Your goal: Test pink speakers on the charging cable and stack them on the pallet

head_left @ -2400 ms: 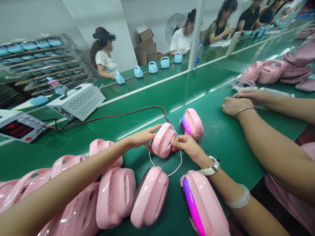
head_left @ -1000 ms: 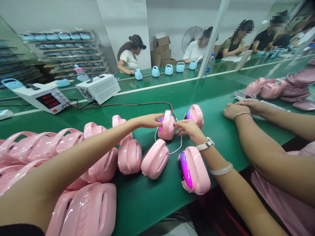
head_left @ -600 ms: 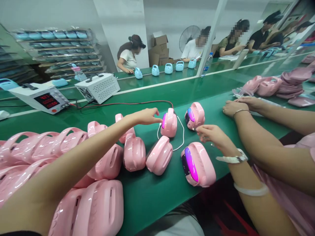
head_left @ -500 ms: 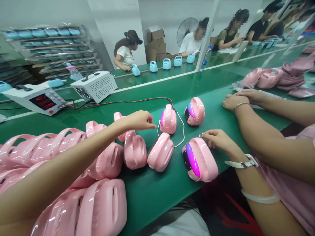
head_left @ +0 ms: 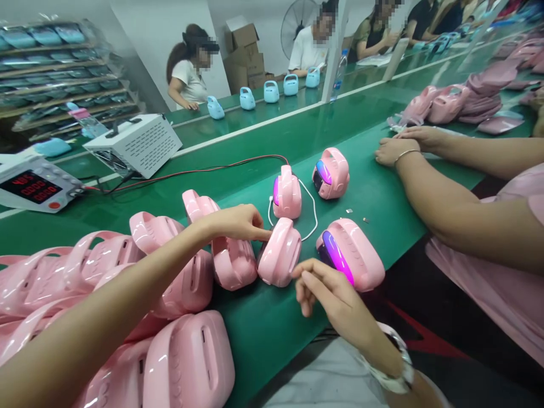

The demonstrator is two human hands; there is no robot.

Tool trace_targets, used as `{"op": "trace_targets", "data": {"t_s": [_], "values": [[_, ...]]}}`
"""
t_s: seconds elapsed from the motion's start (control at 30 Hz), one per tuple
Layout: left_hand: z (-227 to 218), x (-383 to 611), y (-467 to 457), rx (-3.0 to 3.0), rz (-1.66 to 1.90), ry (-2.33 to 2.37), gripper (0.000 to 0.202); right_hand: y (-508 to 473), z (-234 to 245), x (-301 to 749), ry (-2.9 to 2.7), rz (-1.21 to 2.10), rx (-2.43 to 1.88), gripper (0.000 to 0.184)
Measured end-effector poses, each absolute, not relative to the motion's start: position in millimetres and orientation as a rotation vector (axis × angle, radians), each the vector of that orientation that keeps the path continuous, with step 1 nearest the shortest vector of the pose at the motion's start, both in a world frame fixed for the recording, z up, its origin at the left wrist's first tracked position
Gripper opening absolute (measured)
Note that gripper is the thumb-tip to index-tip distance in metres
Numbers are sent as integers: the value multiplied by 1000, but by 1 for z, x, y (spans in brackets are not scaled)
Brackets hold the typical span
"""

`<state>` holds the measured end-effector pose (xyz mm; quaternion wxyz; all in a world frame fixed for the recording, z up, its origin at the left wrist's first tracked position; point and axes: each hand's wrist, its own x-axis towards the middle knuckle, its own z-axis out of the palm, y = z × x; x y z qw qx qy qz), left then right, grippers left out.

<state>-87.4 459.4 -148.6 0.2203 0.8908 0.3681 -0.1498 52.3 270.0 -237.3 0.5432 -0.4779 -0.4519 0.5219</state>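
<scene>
My left hand reaches over from the left with its thumb and fingers partly bent. Its fingertips touch the dark front side of a pink handled speaker; the tips are partly hidden there. On the other side of that speaker is my right hand, empty, its fingers loosely curled and apart, close to the casing. A second pink speaker with a lit purple panel stands just beyond my right hand. Another lit one is behind, beside a white cable. Two tiny pieces, one whitish, lie on the green table.
Rows of pink speakers crowd the left. Another lit speaker stands farther back. A power supply with red digits and a grey-white box stand at the left. A co-worker's hands rest at the right. Blue speakers line the far bench.
My right hand has moved left and toward me, away from the lit speaker, and no longer holds the small piece. My left hand has come down to the middle speaker. The view has shifted.
</scene>
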Motion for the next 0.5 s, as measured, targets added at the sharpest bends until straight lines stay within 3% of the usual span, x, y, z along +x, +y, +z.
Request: {"op": "trace_targets", "data": {"t_s": [0.17, 0.5], "values": [[-149, -86, 458, 2477, -406, 995, 43, 311, -273, 37, -882, 1059, -1156, 36], [-149, -89, 459, 2467, -467, 927, 38, 314, -272, 35, -718, 1092, -1103, 38]]}}
